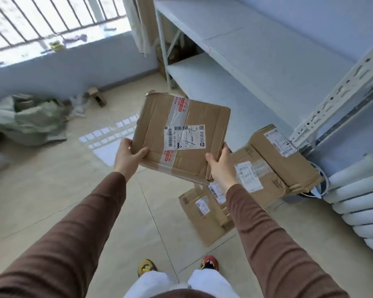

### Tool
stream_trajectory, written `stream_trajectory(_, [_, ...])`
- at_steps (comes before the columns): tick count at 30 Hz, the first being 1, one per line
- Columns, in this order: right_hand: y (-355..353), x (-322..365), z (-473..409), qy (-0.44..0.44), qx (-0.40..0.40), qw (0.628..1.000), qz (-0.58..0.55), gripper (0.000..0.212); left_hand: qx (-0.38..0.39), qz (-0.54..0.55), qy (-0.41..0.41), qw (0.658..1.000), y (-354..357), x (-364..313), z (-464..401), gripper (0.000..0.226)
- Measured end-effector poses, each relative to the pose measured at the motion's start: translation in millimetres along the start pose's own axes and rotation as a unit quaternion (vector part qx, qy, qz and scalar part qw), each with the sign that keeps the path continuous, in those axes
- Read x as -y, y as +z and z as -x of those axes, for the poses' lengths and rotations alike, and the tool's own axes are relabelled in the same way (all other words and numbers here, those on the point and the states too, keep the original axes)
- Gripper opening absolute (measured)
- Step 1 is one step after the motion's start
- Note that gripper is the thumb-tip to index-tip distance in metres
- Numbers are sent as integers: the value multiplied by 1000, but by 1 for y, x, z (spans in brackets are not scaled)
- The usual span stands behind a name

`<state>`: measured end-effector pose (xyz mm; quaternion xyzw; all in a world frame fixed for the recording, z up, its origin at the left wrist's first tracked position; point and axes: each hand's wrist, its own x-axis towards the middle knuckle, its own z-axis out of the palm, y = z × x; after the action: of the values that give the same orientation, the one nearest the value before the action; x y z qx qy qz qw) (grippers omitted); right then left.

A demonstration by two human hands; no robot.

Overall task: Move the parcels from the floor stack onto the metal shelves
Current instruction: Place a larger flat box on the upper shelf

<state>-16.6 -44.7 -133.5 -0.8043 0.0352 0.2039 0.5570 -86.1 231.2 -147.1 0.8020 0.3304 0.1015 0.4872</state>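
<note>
A person lifts a taped cardboard parcel (181, 136) off the floor stack (246, 181), bound for the metal shelves (256, 46).

Left hand (128, 157) and right hand (221, 166) each have a grip on a near corner, so the parcel hangs tilted in the air and may slip or sag at its crumpled edge. A green sack (30, 119) slumps on the tiled floor (73, 201) under a barred window (52, 18); the shelves stand right, with leaning parcels beneath that could topple.
</note>
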Motion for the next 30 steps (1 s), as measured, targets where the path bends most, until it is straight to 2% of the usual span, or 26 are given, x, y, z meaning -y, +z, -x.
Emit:
stream_trajectory(3, [57,41,-14,-47,46,998,24,66,-30,118,-42,992,-78,22,1,33])
stream_trajectory(8, [168,120,-15,-126,130,983,24,60,-68,300,-91,947,-203,67,12,27])
stream_trajectory(10, [219,156,-5,-167,159,972,35,54,-91,331,-106,933,-254,90,15,21])
stream_trajectory(13, [309,209,21,-244,195,949,54,59,-115,364,-122,916,-336,126,27,54])
stream_trajectory(14, [336,226,30,-277,204,936,69,60,-116,366,-117,916,-360,137,32,59])
stream_trajectory(17, [406,273,59,-358,227,902,88,61,-127,379,-106,911,-417,162,44,48])
stream_trajectory(19, [446,293,81,-372,205,902,76,71,-157,395,-98,900,-446,171,49,44])
stream_trajectory(21, [486,301,100,-350,181,919,16,94,-189,419,-89,884,-471,178,47,45])
stream_trajectory(22, [505,302,111,-310,203,928,-39,106,-205,436,-84,872,-482,180,45,45])
stream_trajectory(24, [547,300,134,-214,295,922,-129,119,-238,470,-69,847,-503,182,37,46])
stream_trajectory(26, [591,298,157,-149,391,898,-139,112,-259,495,-47,828,-524,183,25,49])
stream_trajectory(28, [636,305,168,-137,457,869,-132,86,-279,505,-19,817,-547,182,9,54])
stream_trajectory(30, [675,325,173,-125,504,840,-156,77,-291,509,8,810,-573,181,-10,59])
